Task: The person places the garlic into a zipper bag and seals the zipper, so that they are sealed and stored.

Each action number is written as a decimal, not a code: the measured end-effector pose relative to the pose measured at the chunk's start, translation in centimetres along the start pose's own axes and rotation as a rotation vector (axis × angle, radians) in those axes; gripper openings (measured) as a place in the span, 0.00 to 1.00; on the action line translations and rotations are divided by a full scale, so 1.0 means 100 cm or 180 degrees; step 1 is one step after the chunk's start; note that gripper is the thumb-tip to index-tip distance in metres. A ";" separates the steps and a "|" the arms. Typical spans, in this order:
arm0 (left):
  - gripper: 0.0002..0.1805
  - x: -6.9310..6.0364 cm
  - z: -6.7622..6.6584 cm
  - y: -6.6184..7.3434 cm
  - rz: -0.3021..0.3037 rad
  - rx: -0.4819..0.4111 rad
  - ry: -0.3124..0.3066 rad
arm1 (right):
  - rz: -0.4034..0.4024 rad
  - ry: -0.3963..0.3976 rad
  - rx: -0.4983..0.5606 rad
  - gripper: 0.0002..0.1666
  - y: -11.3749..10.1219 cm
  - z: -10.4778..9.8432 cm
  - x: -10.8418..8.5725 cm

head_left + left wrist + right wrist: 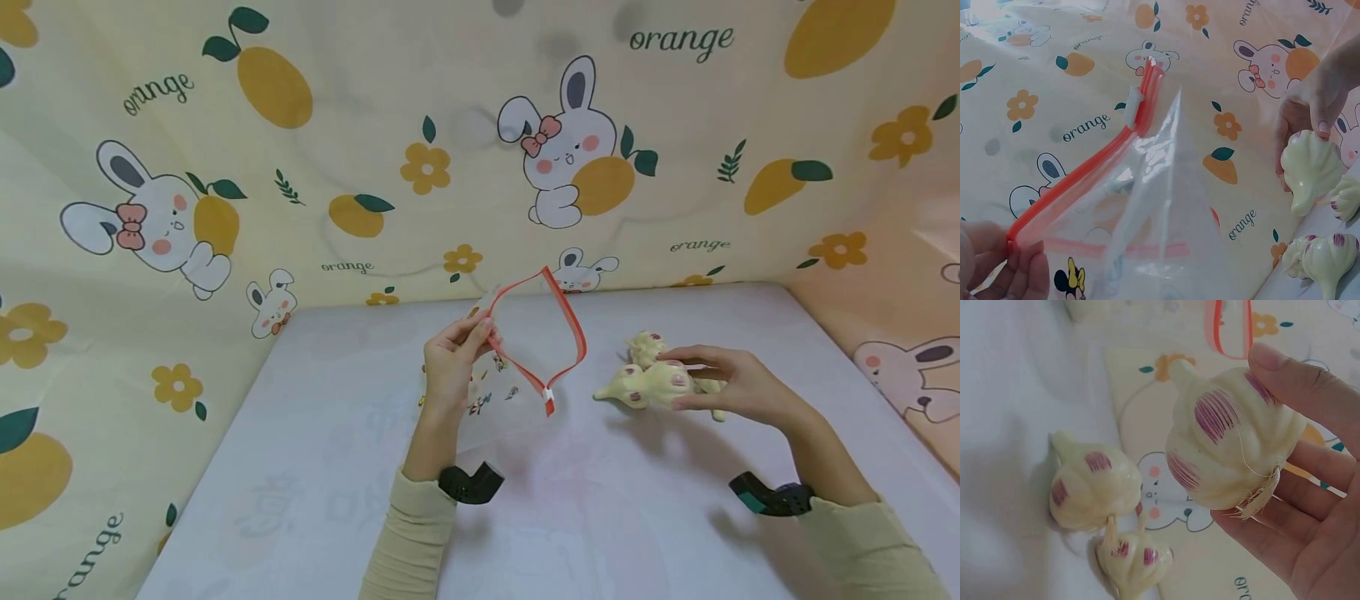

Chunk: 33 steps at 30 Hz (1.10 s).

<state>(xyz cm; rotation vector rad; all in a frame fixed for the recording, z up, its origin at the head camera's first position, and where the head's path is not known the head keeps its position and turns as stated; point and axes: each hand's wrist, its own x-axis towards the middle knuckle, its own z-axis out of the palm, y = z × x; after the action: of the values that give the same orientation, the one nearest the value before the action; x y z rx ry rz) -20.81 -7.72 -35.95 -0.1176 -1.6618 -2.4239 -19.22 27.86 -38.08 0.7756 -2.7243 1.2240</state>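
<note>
My left hand [450, 362] pinches the red zip edge of a clear plastic zip bag [1141, 200]. The bag's mouth gapes in a wide loop, and a white slider [548, 394] sits near its lower end. Small cartoon prints mark the bag's film. To the right of the bag, my right hand [738, 387] holds a pale garlic bulb [1222, 437] between thumb and fingers, its purple streaks and dry roots showing. Other garlic bulbs [1094, 487] lie on the table beneath that hand, partly hidden in the head view.
A white-covered table [322, 433] lies under both hands. Behind it hangs a cream cloth [450, 92] printed with rabbits and oranges, which also runs along both sides. Each wrist wears a black camera [471, 483].
</note>
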 end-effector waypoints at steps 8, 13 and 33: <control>0.16 0.000 0.000 -0.001 0.0045 -0.0007 -0.0035 | 0.0050 0.0074 0.0135 0.34 -0.006 0.006 0.004; 0.16 0.000 0.001 -0.001 0.0026 -0.0008 -0.0033 | -0.0044 0.0079 0.0268 0.34 -0.008 0.011 0.007; 0.15 -0.001 0.001 -0.001 -0.0008 0.0043 0.0012 | -0.0503 0.0166 0.0675 0.33 -0.026 0.019 0.027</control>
<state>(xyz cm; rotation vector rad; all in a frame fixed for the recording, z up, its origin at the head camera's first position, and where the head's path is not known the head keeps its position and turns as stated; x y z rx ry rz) -20.73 -7.59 -35.99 -0.1086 -1.6775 -2.4127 -20.04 23.91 -36.88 0.9444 -2.4653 1.4891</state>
